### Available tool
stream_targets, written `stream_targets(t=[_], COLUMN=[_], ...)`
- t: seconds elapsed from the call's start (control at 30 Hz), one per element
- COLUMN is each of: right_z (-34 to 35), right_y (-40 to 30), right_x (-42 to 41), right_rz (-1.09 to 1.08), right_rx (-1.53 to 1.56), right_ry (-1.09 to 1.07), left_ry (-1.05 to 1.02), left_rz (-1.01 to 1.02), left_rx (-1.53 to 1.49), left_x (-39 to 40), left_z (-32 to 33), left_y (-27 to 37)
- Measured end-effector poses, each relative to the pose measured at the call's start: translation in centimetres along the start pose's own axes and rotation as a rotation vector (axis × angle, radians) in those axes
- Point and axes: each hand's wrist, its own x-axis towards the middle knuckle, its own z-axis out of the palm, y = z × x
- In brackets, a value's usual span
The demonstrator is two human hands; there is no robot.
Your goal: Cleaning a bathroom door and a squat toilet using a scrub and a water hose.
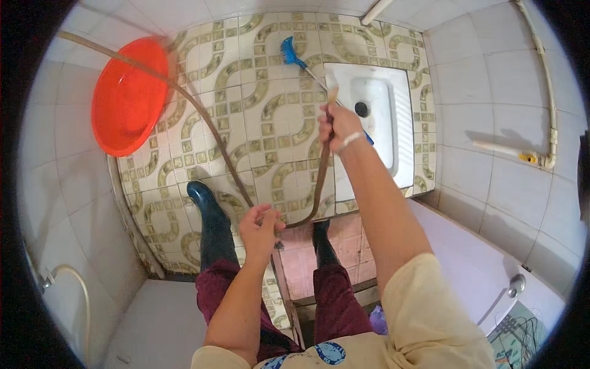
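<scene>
My right hand (pixel 341 127) is closed around a brown hose (pixel 321 177) close to its end, which points away from me beside the squat toilet. From there the hose bends down to my left hand (pixel 262 226), whose fingers are partly curled at the bend; whether they grip it is unclear. It then runs up to the upper left, passing over a red plastic basin (pixel 133 101). Beyond my right hand lies a blue-headed brush (pixel 290 51), its metal handle reaching across the edge of the white squat toilet (pixel 405 124) and partly hidden by my hand.
Patterned tiles (pixel 286 110) cover the floor, with a raised edge at my feet. A wall pipe with a yellow valve handle (pixel 528 158) is at the right. A door with a metal handle (pixel 516 286) stands lower right, and a thin pale hose (pixel 83 295) hangs lower left.
</scene>
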Motion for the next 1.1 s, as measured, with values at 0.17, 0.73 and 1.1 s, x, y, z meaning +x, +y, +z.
stream_targets(t=[0.17,0.73,1.1], right_z=[-1.4,-10.1,-9.0], right_y=[-4.4,-5.2,-11.2], right_x=[4.0,-3.1,3.2], right_rz=[-0.064,-0.113,-0.222], right_rx=[0.074,0.201,0.134], right_ry=[0.176,0.297,0.412], left_ry=[0.018,0.049,0.027], left_rz=[0.010,-0.012,0.020], left_rx=[-0.013,-0.041,-0.036], left_x=[-0.3,-0.1,-0.1], left_z=[-0.5,-0.4,-0.2], left_y=[0.3,0.0,-0.5])
